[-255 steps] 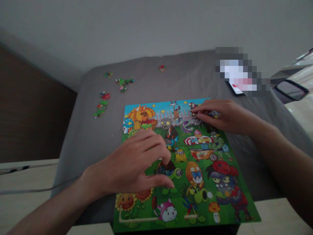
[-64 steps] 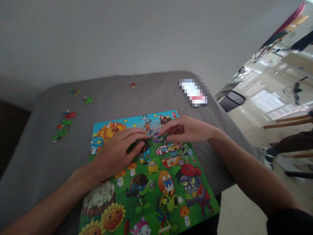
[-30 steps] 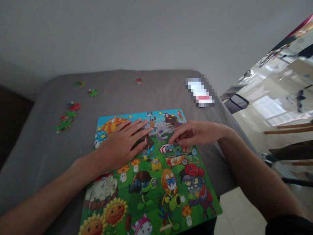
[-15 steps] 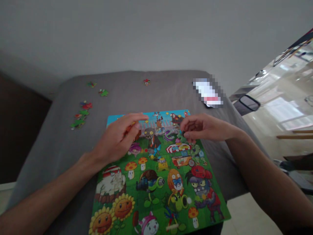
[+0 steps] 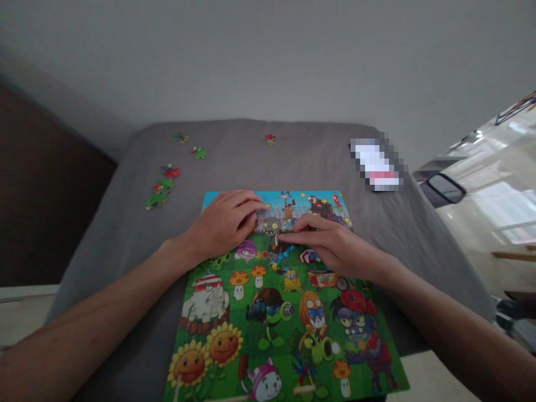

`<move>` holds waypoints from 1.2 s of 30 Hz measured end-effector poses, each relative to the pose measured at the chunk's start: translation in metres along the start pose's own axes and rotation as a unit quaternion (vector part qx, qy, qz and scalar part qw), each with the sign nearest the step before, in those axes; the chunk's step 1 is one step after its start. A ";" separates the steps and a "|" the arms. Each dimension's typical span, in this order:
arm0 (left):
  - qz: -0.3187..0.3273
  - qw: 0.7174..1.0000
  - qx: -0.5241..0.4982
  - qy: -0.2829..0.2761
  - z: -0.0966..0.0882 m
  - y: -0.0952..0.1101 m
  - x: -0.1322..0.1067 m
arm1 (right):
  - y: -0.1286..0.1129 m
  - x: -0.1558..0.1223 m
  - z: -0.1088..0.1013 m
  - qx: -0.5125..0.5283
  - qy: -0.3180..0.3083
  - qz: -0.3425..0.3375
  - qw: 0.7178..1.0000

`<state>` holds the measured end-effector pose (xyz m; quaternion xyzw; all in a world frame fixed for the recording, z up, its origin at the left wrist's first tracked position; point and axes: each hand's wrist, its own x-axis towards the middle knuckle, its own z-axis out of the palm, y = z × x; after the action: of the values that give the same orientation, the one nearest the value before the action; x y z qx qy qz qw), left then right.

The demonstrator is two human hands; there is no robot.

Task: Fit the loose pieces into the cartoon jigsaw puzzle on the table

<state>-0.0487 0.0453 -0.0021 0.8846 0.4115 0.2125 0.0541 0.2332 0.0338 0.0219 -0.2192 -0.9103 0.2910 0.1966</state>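
Observation:
A picture puzzle with cartoon plants and zombies lies on the grey cloth, its far edge blue and the rest mostly green. My left hand rests over its upper left part, fingers stretched forward and apart, with nothing seen in them. Over the upper middle, my right hand reaches in from the right. Its fingers are extended, and the tips touch the picture around the zombie in a dark jacket. No loose piece shows between them. Both hands hide parts of the puzzle underneath.
Several loose puzzle pieces lie at the table's left, others farther back. One small piece is near the back middle. A blurred-out phone lies at the back right. The wall stands behind the cloth-covered table.
My right hand has moved left and in over the puzzle, its curled fingers now stretched out. My left hand has flattened onto the upper left part. The view has shifted a little to the left.

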 end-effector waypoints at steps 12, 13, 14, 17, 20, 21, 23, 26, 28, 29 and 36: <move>0.030 0.999 0.000 0.016 0.002 -0.002 -0.001 | 0.015 0.020 0.023 -0.057 0.103 -0.027 0.993; 0.030 0.999 0.000 0.014 0.002 -0.002 -0.001 | 0.015 0.021 0.024 -0.059 0.107 -0.032 0.992; 0.029 1.000 0.000 0.012 0.002 -0.002 -0.001 | 0.015 0.022 0.025 -0.058 0.108 -0.036 0.992; 0.025 1.000 0.000 0.008 0.002 -0.002 -0.002 | 0.014 0.022 0.028 -0.051 0.103 -0.034 0.993; 0.025 1.000 -0.005 0.009 0.002 -0.002 -0.002 | 0.013 0.021 0.031 -0.072 0.091 -0.018 0.993; 0.025 1.000 -0.007 0.010 0.002 -0.002 -0.002 | 0.013 0.021 0.031 -0.087 0.091 -0.011 0.992; 0.028 1.000 -0.009 0.010 0.002 -0.002 -0.002 | 0.012 0.021 0.032 -0.125 0.098 0.006 0.987; 0.026 1.000 -0.007 0.005 0.001 -0.001 -0.002 | 0.012 0.021 0.032 -0.177 0.118 0.033 0.977; 0.016 1.000 -0.011 -0.002 0.000 -0.001 -0.002 | 0.011 0.020 0.029 -0.187 0.131 0.029 0.973; 0.011 1.000 -0.014 -0.005 0.000 -0.001 -0.003 | 0.010 0.020 0.027 -0.182 0.140 0.020 0.973; -0.014 1.000 -0.008 -0.018 -0.004 0.000 -0.005 | 0.002 0.020 0.018 -0.133 0.089 -0.075 0.984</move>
<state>-0.0529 0.0412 -0.0004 0.8820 0.4211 0.1993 0.0711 0.2091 0.0374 0.0119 -0.1993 -0.9335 0.1313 0.2675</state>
